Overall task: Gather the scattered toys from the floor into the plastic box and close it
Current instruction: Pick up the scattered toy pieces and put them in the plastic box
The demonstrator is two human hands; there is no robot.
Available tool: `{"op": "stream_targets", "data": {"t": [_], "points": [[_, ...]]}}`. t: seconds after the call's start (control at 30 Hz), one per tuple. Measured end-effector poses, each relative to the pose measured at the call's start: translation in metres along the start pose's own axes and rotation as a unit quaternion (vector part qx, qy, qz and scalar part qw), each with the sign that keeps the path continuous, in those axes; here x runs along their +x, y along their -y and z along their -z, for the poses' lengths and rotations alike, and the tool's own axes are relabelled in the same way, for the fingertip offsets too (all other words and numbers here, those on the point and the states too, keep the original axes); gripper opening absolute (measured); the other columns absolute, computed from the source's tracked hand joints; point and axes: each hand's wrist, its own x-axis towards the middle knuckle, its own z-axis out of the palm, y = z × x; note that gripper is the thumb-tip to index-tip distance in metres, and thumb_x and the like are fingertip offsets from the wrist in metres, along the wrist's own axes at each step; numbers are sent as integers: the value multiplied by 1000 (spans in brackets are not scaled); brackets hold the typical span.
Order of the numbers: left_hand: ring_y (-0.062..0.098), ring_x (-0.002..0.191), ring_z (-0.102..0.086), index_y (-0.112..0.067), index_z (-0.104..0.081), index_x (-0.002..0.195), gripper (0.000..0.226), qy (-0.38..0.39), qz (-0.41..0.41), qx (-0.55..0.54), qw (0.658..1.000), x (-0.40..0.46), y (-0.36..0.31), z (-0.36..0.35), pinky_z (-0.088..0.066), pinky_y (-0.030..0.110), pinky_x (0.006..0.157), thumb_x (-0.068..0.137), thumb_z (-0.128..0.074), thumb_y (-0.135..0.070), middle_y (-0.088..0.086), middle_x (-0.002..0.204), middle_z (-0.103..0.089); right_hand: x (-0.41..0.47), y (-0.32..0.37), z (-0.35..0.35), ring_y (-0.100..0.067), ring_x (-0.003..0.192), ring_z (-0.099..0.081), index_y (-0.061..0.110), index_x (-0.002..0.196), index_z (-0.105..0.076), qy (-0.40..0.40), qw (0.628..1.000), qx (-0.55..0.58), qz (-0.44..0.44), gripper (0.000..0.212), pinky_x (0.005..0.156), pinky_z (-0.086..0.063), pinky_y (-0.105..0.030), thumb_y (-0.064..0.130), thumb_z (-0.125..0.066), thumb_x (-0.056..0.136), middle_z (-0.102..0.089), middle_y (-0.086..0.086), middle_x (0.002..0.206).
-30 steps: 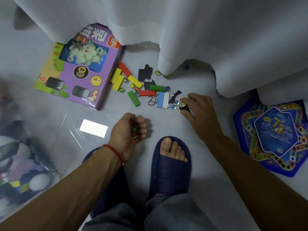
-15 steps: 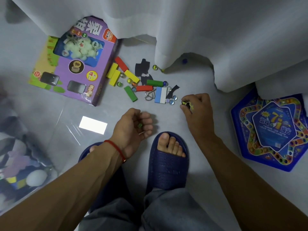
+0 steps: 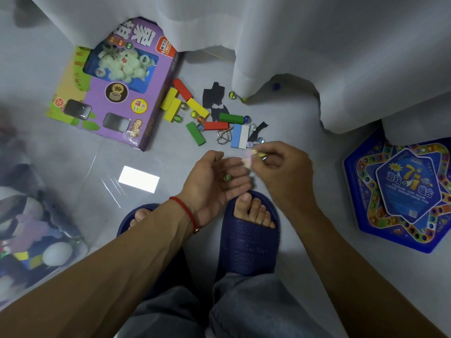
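Glossy pale grey floor [image 3: 292, 147]; white curtain [image 3: 317, 45] hangs to it; bright rectangular light reflection [image 3: 138, 179]

The plastic box [image 3: 36, 240] is cut off by the left edge and blurred. Small pieces pinched in the right hand [image 3: 280, 172] cannot be identified; a blue marble [image 3: 276, 86] is half-hidden under the curtain [image 3: 317, 45].

1. Scattered toys lie on the floor just right of the purple game box [image 3: 117, 86], the landmark here: red block [image 3: 183, 89], yellow blocks [image 3: 172, 104], green block [image 3: 231, 118], blue-and-white block [image 3: 240, 136], metal ring puzzle [image 3: 223, 137], a die [image 3: 249, 144] and glass marbles [image 3: 232, 95].
2. One marble [image 3: 227, 177] rests in the upturned left hand [image 3: 214, 181], below the landmark's right corner.
3. The plastic box [image 3: 36, 230], clear and holding toys, sits well below it, at the left edge.
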Motion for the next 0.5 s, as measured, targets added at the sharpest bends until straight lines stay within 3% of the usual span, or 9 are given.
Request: {"op": "stream_targets", "data": {"t": [0.1,0.17,0.23,0.3,0.4,0.5], "points": [[29,92,-69,0,-63,117,49,21,26,-37,999,1,-2,6,-56,40,87,99,-35,-36,21,108,-68,-16,26,-5,2,91,-67,24,110,-75,145,987,-48,53,23,80,-51,-9,28,-74,88,-73,12,102],[27,91,-66,-1,-64,117,49,10,34,-46,998,2,-3,11,-54,39,86,99,-36,-36,19,107,-69,-14,26,-6,-1,93,-65,21,108,-76,126,985,-63,98,21,84,-49,-9,27,-72,89,-72,9,106],[23,75,-64,-5,-68,97,42,-12,34,-56,998,4,-3,16,-55,31,68,99,-39,-35,14,90,-66,-2,11,-5,-4,91,-62,13,104,-73,56,987,-88,120,16,81,-51,-13,19,-71,89,-69,3,104],[22,67,-62,-7,-68,82,43,-26,31,-60,997,5,-2,18,-53,27,60,99,-40,-34,11,80,-63,15,-10,-2,-9,98,-60,12,107,-70,12,985,-130,110,18,78,-53,-16,15,-72,89,-65,-2,110],[22,67,-62,-8,-68,81,42,-36,14,-34,999,7,1,21,-56,29,61,100,-41,-33,11,79,-64,34,-36,-6,-20,112,-54,13,113,-66,42,966,-219,129,29,82,-49,-21,16,-76,86,-57,-8,119],[22,68,-62,-7,-68,83,41,-43,-1,-4,999,8,1,18,-57,30,64,101,-41,-32,10,79,-66,40,-44,-16,-26,106,-55,12,109,-66,69,952,-246,168,29,80,-55,-35,13,-79,83,-59,-11,114]]}}
